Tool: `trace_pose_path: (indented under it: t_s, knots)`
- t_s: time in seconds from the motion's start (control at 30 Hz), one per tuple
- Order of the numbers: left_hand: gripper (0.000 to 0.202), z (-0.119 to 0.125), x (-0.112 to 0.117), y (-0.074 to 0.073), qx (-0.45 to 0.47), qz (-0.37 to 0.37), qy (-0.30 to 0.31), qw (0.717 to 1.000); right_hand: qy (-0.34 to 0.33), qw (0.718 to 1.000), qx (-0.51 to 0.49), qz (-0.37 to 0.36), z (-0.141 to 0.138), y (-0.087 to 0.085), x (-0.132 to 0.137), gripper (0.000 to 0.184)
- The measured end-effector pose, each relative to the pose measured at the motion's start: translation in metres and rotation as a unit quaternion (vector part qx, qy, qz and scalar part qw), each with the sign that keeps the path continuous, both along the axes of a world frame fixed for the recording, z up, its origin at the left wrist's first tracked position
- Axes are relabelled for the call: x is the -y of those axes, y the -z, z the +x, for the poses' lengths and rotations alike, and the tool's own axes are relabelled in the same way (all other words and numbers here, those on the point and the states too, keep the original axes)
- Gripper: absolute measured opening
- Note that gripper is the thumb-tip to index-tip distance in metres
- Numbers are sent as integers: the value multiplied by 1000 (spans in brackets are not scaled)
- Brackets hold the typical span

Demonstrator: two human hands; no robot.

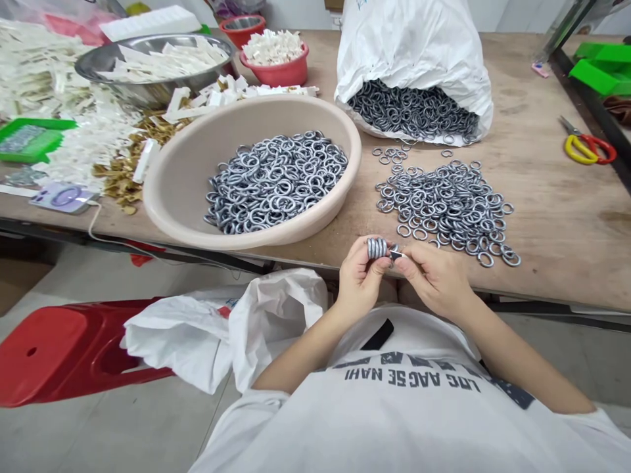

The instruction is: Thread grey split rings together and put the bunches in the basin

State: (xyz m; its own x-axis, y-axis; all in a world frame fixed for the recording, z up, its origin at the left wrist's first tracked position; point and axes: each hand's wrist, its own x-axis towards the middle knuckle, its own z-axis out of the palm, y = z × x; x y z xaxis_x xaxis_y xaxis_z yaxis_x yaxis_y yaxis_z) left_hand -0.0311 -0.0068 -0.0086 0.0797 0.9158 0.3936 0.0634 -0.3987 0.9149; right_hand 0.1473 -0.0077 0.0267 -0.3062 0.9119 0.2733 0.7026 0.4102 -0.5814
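My left hand (pixel 362 279) is closed around a short row of grey metal rings (pixel 377 248), lined up side by side. Close beside it, my right hand (pixel 436 276) pinches a small dark piece with a pale edge (pixel 396 255), one more ring showing next to it. What that small piece is, I cannot make out. Both hands are at the table's front edge, almost touching. Just beyond the right hand lies a loose pile of the same rings (pixel 446 203). A large beige basin (pixel 170 190) with many rings in it stands to the left.
A white sack (pixel 411 46) at the back spills rings. Scissors (pixel 586 148) lie at the right. White strips fill a metal bowl (pixel 93 73) and red bowl (pixel 283 73). A phone (pixel 64 197) rests at left. Below are a red stool (pixel 44 348) and white bags (pixel 197 328).
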Motion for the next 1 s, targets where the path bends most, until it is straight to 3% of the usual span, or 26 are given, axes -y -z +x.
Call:
trace_pose_path:
  t_s: [0.17,0.33,0.43,0.53,0.63,0.73,0.87,1.0]
  knots:
    - [19,2,3,2,121,-77,26,989,105,993,40,-31,7,11,-25,40]
    - [27,2,-11,6,339,-244,-9,909,135,956,260,-17,-5,18,-51,32]
    - [25,-1,-17,7,373,-277,-28,885,130,945,299,-26,-7,19,-61,24]
    - [24,-2,-18,9,345,-259,-51,901,105,970,216,-32,-1,13,-58,18]
    - [27,1,-17,8,250,-199,-63,946,24,994,72,-77,5,-1,-42,23]
    - [25,7,-13,3,147,-167,-6,975,-2,995,-15,-98,6,-13,-27,23]
    - [25,12,-10,-3,119,-210,83,967,32,992,-92,-75,0,-17,-20,21]
    - [24,15,-11,-3,198,-284,88,934,16,969,-221,-106,-5,-9,-18,22]
